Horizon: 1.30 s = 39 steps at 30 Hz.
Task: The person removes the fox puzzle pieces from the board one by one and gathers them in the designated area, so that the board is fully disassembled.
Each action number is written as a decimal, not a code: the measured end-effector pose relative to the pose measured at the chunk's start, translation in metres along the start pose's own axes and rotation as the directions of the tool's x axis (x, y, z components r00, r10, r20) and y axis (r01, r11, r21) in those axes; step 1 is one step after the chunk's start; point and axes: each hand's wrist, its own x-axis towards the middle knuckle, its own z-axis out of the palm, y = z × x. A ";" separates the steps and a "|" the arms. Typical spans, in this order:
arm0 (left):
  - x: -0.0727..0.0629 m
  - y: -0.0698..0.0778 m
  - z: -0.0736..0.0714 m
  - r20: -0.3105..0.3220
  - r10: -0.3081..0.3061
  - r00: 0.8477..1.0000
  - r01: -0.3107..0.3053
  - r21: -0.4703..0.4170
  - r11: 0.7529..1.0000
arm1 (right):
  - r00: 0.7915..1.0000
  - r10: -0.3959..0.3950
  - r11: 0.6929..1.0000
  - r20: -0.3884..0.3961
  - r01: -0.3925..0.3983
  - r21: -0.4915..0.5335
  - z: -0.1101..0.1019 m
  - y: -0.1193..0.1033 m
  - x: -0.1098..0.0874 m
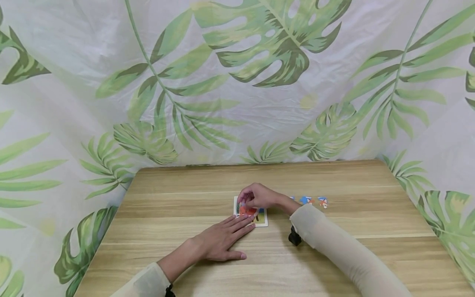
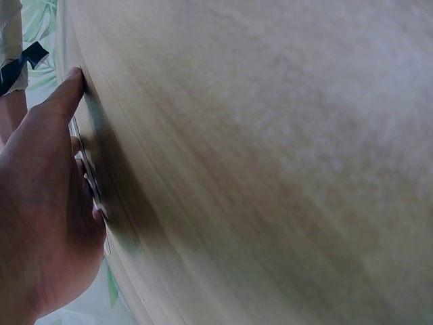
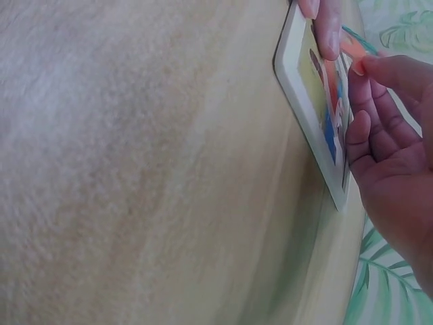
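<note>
A small white-rimmed jigsaw puzzle board (image 1: 262,225) with a coloured picture lies flat on the wooden table. My left hand (image 1: 221,240) is spread palm down, its fingertips lying over the board's near left part and its thumb out on the tabletop. Above the far part of the board, my right hand (image 1: 261,195) bends down from the right. In the right wrist view, its thumb and forefinger pinch an orange puzzle piece (image 3: 353,49) with a teal edge, tilted up over the picture. Both hands hide part of the picture in the head view.
Loose blue, orange and white puzzle pieces (image 1: 323,202) lie to the right of the board, partly behind the right forearm. A leaf-patterned cloth (image 1: 208,103) hangs along the back and sides of the table (image 1: 178,185).
</note>
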 end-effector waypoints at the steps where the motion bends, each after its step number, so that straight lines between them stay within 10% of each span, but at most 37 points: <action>1: 0.000 0.000 0.000 0.000 0.000 1.000 0.000 0.001 1.000 | 1.000 0.005 1.000 0.000 -0.005 0.008 0.000 0.000 0.000; 39: -0.001 0.000 0.005 -0.017 -0.012 1.000 0.012 -0.005 1.000 | 0.998 0.053 0.998 -0.046 -0.052 0.028 -0.030 0.000 -0.056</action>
